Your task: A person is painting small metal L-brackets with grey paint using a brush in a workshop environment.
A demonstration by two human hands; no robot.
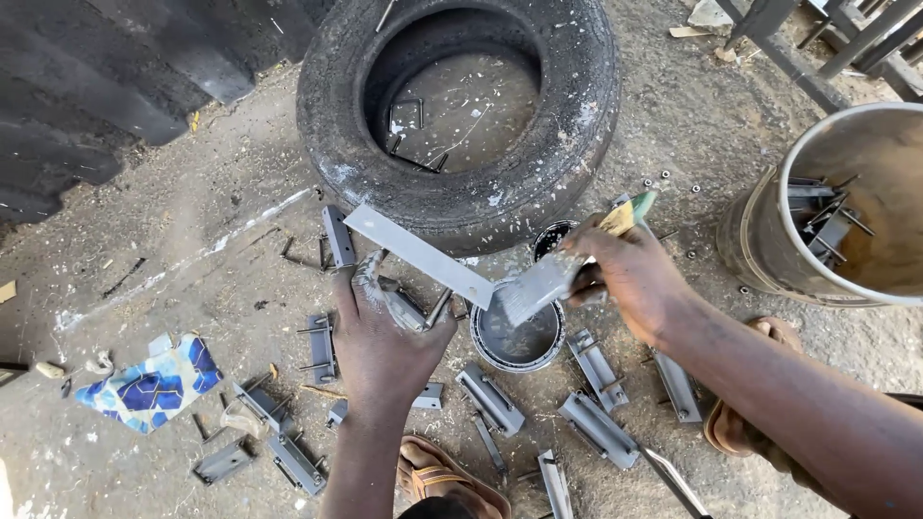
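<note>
My left hand [380, 336] grips a flat grey-painted metal bar [413, 252] that slants up to the left over the ground. My right hand [630, 274] holds a paintbrush [577, 264] by its wooden handle, with the grey-loaded bristles resting on the bar's lower end, just above an open can of grey paint [517, 336]. A smaller dark can [550, 237] stands behind the brush.
An old tyre [460, 106] lies just beyond the bar. Several grey metal brackets [598, 428] are scattered on the sandy ground around my sandalled feet [452, 481]. A bucket [836, 207] with metal parts stands at right. A blue patterned scrap [154, 384] lies at left.
</note>
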